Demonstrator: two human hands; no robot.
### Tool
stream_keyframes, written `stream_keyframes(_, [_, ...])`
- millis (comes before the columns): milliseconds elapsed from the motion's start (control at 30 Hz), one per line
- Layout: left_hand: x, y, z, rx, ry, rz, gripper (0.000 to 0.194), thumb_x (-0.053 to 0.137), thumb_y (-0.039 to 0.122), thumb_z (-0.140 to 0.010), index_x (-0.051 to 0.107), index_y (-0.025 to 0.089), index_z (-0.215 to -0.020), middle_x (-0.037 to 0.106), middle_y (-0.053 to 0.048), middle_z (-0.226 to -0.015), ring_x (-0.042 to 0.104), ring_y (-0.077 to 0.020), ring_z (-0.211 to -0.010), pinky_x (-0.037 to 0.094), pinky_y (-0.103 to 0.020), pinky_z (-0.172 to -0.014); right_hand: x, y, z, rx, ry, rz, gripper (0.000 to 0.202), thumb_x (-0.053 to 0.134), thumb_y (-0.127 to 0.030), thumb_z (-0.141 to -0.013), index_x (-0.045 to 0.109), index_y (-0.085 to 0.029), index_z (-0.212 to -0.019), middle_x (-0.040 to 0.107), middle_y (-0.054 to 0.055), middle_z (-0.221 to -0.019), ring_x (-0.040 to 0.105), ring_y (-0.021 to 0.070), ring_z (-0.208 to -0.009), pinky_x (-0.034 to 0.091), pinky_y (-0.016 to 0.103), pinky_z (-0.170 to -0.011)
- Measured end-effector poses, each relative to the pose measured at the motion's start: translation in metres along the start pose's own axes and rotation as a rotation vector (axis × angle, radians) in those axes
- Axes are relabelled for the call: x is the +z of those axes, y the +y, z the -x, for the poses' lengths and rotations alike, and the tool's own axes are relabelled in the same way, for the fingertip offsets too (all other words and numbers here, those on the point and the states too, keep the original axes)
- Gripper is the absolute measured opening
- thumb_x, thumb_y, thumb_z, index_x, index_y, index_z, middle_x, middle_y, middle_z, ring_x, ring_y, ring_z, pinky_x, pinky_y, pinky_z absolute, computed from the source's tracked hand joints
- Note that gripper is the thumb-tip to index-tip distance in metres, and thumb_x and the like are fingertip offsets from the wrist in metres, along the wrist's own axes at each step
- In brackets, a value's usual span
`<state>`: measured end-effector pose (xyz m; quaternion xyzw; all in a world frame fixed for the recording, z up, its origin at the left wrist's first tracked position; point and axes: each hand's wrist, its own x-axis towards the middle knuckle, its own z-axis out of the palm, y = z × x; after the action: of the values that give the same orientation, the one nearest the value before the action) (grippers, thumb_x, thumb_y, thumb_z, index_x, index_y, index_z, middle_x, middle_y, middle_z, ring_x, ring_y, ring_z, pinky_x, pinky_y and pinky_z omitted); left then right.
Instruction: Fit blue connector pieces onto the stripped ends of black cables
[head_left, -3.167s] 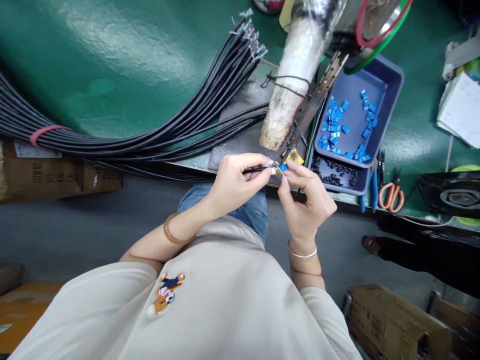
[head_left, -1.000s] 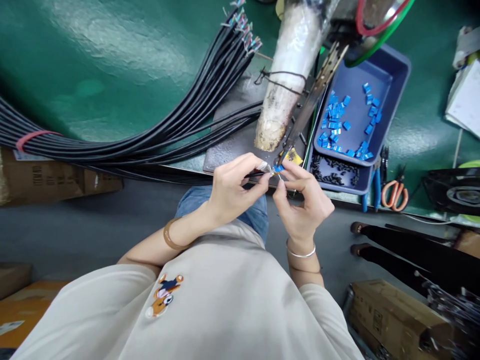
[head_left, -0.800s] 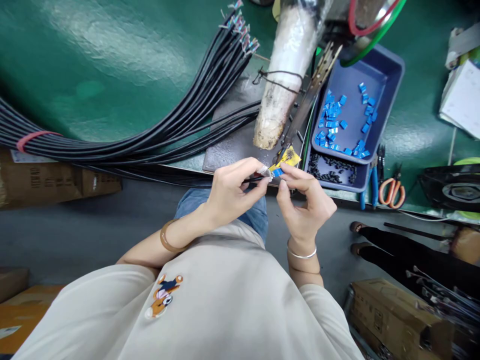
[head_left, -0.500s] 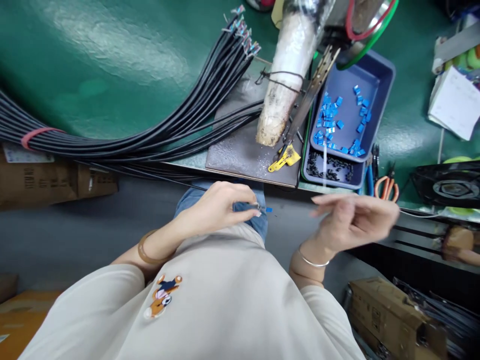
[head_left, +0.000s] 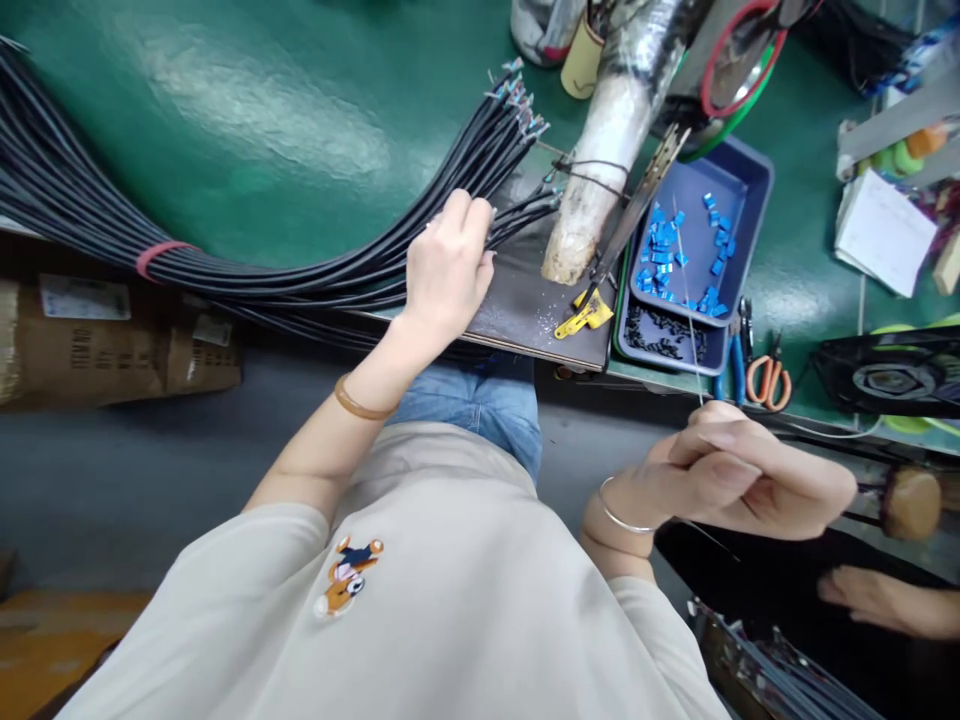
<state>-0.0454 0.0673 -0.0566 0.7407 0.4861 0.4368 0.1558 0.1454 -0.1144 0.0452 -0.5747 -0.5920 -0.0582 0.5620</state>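
Note:
My left hand [head_left: 448,262] is curled over the black cables [head_left: 375,265] at the bench edge, fingers closed on them; how many it grips is hidden. Multicoloured wire ends [head_left: 519,98] stick out of the bundle beyond it. At the right, my right hand [head_left: 754,475] is closed in a pinch in front of the bench. A thin pale wire [head_left: 688,290] runs down into these fingers from above the trays. Small blue connectors [head_left: 664,240] lie in the blue-grey upper tray [head_left: 759,215]. The lower tray [head_left: 636,350] contains small black parts [head_left: 664,335].
A white wrapped tube [head_left: 592,190] and a metal arm [head_left: 637,205] hang over a dark board [head_left: 517,320] bearing a yellow piece [head_left: 585,313]. Pliers [head_left: 769,380] lie right of the trays. Another person's hand [head_left: 881,600] is at the lower right. A carton [head_left: 112,340] stands left.
My left hand has moved up from my lap onto the cables; the small blue-tipped piece it held is no longer visible. My right hand has shifted slightly right and down, its fingers closing.

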Motion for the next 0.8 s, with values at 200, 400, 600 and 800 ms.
stream_keyframes(200, [-0.018,-0.027,-0.011,-0.027,0.089,0.142,0.029,0.063,0.047,-0.090,0.053,0.020,-0.088,0.056,0.001,-0.082,0.049,-0.0084,-0.070,0.042,-0.026,-0.065,0.020,0.002,0.008,-0.200,0.216,-0.141,0.017,0.067,-0.036,-0.083,0.071,-0.025,-0.071,0.045,-0.006,-0.045,0.033,0.0090,-0.032,0.028,0.029,-0.034])
stream_keyframes(400, [-0.044,-0.029,0.000,-0.072,0.069,0.558,0.038,0.049,0.057,-0.093,0.049,0.020,-0.103,0.058,0.007,-0.090,0.036,0.0041,-0.055,0.031,-0.018,-0.043,0.019,0.014,0.018,-0.130,-0.305,0.227,0.018,0.064,-0.019,-0.085,0.074,-0.026,-0.098,0.068,-0.004,-0.065,0.054,0.0081,-0.049,0.042,0.023,-0.051])
stream_keyframes(600, [-0.070,0.025,0.031,-0.263,-0.491,1.050,0.037,0.076,0.049,-0.077,0.057,0.019,-0.086,0.054,0.006,-0.062,0.036,-0.0012,-0.041,0.027,-0.020,-0.033,0.049,0.035,0.018,-0.081,-0.609,0.425,0.028,0.052,-0.027,-0.095,0.069,-0.019,-0.116,0.075,0.004,-0.086,0.070,0.0108,-0.072,0.049,0.021,-0.068])
stream_keyframes(800, [-0.069,0.072,0.039,-0.261,-0.877,0.990,0.017,0.075,0.028,-0.074,0.069,0.013,-0.081,0.053,0.002,-0.060,0.045,-0.0060,-0.053,0.039,-0.020,-0.049,0.038,0.023,0.008,0.139,-0.225,0.249,0.024,0.053,-0.032,-0.095,0.073,-0.021,-0.099,0.071,0.001,-0.074,0.064,0.0112,-0.060,0.047,0.024,-0.058])
